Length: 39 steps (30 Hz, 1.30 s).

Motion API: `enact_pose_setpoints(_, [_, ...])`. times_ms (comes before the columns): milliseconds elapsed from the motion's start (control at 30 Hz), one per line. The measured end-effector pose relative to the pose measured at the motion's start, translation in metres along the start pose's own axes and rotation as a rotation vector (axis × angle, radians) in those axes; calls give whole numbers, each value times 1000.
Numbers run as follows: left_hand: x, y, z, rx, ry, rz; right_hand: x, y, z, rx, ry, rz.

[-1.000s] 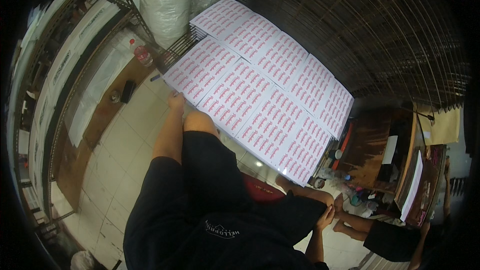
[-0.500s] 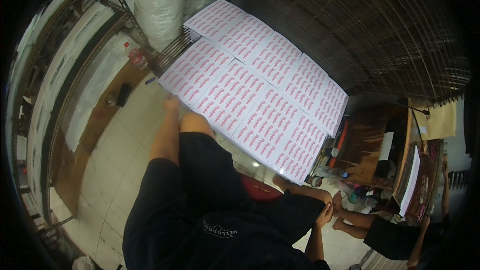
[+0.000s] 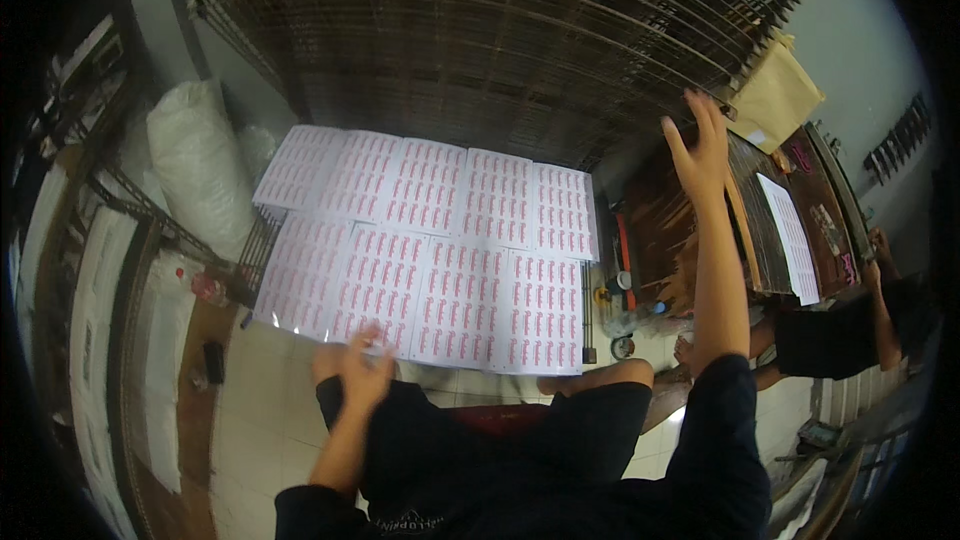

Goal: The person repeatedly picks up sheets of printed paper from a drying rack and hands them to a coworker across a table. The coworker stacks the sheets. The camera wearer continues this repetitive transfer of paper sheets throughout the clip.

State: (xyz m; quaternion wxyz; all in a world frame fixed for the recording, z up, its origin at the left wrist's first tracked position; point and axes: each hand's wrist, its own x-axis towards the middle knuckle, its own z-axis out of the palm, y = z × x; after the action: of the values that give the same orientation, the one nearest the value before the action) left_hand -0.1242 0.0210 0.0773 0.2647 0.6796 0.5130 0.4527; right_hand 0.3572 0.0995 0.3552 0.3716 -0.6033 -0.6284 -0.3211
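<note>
White sheets (image 3: 470,240) with rows of small pink print lie in two overlapping rows on a wire rack shelf (image 3: 258,248) before me. At their near edge, left of the middle, is my left hand (image 3: 362,368), somewhat blurred. Its fingers look spread and nothing shows in them; whether it touches a sheet I cannot tell. My right hand (image 3: 703,155) is raised at the right with fingers apart, holding nothing. It appears close to the edge of the stacked, tilted-up wire racks (image 3: 480,50), though contact is unclear.
Farther right, a person (image 3: 850,330) works at a wooden table (image 3: 745,205) bearing a printed sheet (image 3: 790,235). A beige bag (image 3: 775,95) hangs behind it. On the left are a large white plastic sack (image 3: 200,165), a bottle (image 3: 207,287) and shelving (image 3: 105,290).
My view has turned, so the sheets now lie squarer before me. My right hand has risen from beside my knee toward the racks. My left hand has shifted along the sheets' near edge.
</note>
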Motion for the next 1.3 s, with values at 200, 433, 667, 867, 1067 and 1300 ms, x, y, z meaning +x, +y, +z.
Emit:
enact_pose_setpoints(200, [-8, 1, 20, -134, -379, -100, 33, 11, 42, -298, -84, 63])
enact_pose_setpoints(433, [-14, 2, 12, 51, -340, 81, -174, -34, 0, -189, -202, -135])
enact_pose_setpoints(667, [-15, 15, 12, 127, -489, 124, -386, -88, 11, 129, -959, 259])
enact_pose_setpoints(867, [-10, -4, 22, 82, -485, 138, -444, -79, 47, 206, -1362, 362])
enact_pose_setpoints(1067, [-11, -12, 43, -66, -508, 57, -496, 63, 47, 528, -206, 1055])
enact_pose_setpoints(1300, [-14, -33, 32, -75, -486, -89, -325, 217, -186, 1124, 1109, 1299])
